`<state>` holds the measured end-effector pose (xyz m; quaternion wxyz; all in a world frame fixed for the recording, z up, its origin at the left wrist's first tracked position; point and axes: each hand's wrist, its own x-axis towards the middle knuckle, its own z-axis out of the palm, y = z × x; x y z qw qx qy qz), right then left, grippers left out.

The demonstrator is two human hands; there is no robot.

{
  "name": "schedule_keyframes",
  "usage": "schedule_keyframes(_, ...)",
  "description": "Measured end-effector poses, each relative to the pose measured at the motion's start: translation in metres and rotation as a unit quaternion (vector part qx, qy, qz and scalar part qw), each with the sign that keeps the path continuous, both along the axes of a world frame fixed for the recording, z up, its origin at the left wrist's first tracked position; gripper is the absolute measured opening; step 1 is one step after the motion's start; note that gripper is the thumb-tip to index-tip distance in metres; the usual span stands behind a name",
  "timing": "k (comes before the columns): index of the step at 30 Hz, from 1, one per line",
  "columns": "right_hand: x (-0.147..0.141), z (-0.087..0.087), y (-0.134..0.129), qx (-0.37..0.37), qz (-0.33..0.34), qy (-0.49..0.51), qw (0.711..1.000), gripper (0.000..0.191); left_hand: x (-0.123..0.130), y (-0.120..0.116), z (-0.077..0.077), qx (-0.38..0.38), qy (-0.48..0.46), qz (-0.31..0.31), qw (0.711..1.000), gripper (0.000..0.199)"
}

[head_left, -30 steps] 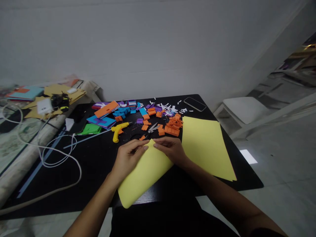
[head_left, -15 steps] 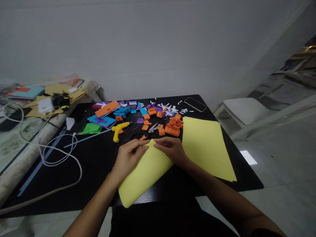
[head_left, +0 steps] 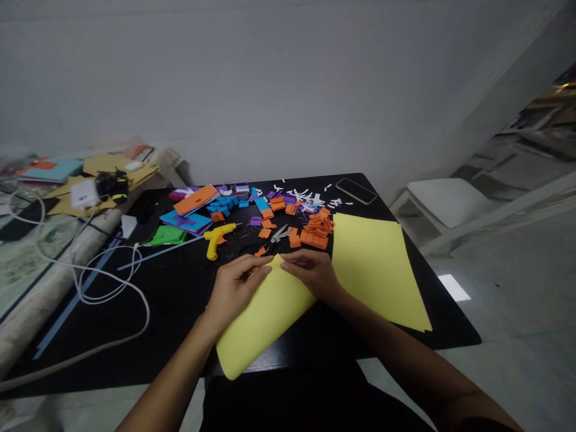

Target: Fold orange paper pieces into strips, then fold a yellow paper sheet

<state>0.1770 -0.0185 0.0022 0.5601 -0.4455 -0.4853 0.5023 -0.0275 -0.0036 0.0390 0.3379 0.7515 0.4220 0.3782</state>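
Note:
A yellow sheet of paper, bent over into a rounded fold at its near end, lies slantwise at the front of the black table. My left hand pinches its far left edge between thumb and fingers. On the other side of the pointed far corner, my right hand grips the same sheet, thumb on top. The two sets of fingertips almost meet at that corner. Just beyond the hands are scissors and a yellow glue gun. More yellow paper lies flat beside my right forearm.
Orange folded paper pieces, blue ones and white scraps cover the table's far side. A phone lies at the far right corner. Green paper and a looping white cable are on the left. A white stool stands right.
Both hands keep their grip on the yellow sheet in the same place. Only a very slight shift of the camera view shows.

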Motion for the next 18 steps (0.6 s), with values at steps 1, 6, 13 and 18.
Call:
schedule_keyframes(1, 0.0000, -0.0001, 0.0001, 0.000, -0.001, 0.002, 1.000, 0.022, 0.0001, 0.0000, -0.0001, 0.000, 0.000, 0.001, 1.000, 0.019)
schedule_keyframes(6, 0.0000, 0.0001, -0.0001, -0.001, 0.001, -0.001, 1.000, 0.022, 0.0006, -0.0007, 0.0005, 0.001, -0.002, -0.001, 1.000, 0.019)
schedule_keyframes(13, 0.0004, 0.0013, -0.0002, -0.008, 0.002, -0.005, 1.000, 0.023, -0.0002, -0.0012, 0.0012, 0.005, 0.003, -0.001, 1.000, 0.019)
schedule_keyframes(18, 0.0001, 0.0010, -0.0004, -0.013, 0.004, 0.000, 1.000, 0.024, -0.0008, -0.0010, -0.0010, -0.004, 0.003, 0.001, 1.000, 0.020)
